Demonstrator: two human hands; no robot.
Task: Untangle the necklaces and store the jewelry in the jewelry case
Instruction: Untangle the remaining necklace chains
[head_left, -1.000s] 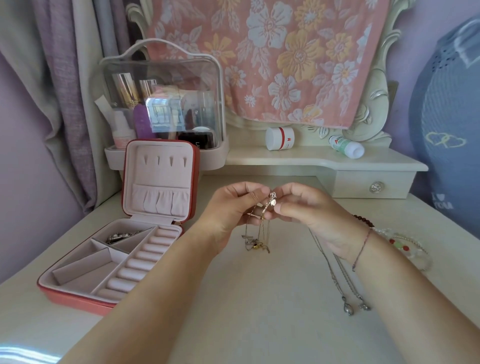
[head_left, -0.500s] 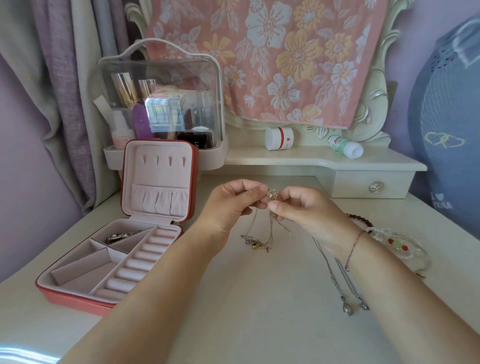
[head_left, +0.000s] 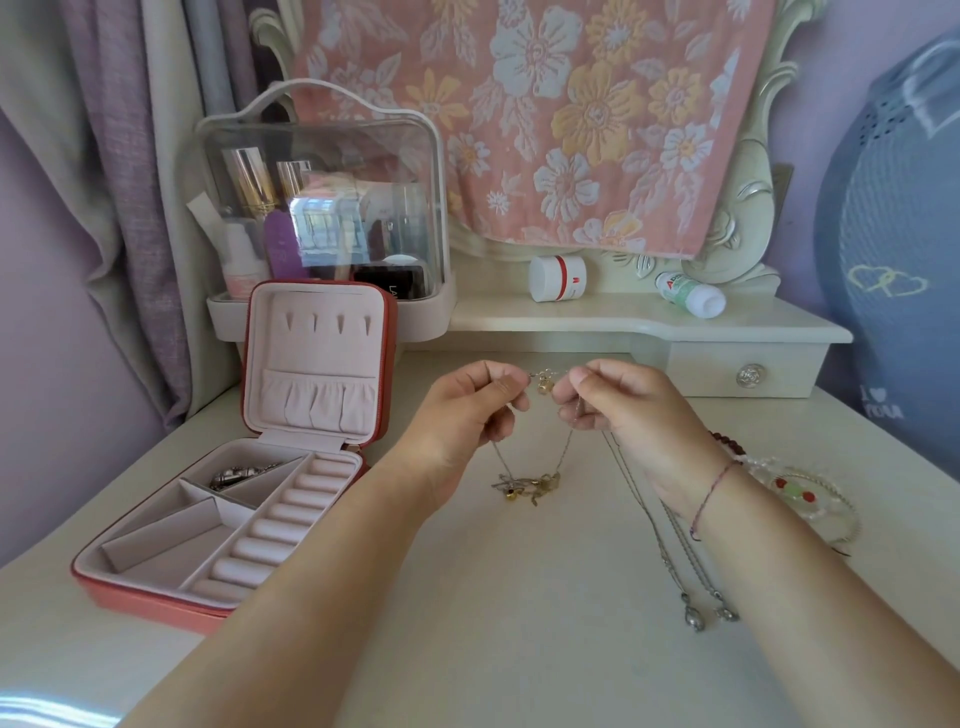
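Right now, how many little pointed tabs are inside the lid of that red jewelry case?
4 tabs, in one row across the upper part of the open jewelry case lid: far left, left of middle, right of middle, far right. None seems hidden.

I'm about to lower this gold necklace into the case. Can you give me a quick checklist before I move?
1. Grip: left hand and right hand both pinch the gold necklace near its top: ok.
2. Gold necklace untangled: its charms sit bunched in one clump: not ok.
3. Gold necklace free of the silver necklaces: their chains run up under the right hand: cannot tell.
4. Jewelry case open, lid upright: ok.
5. Free compartment: only the back one holds a silver piece: ok.
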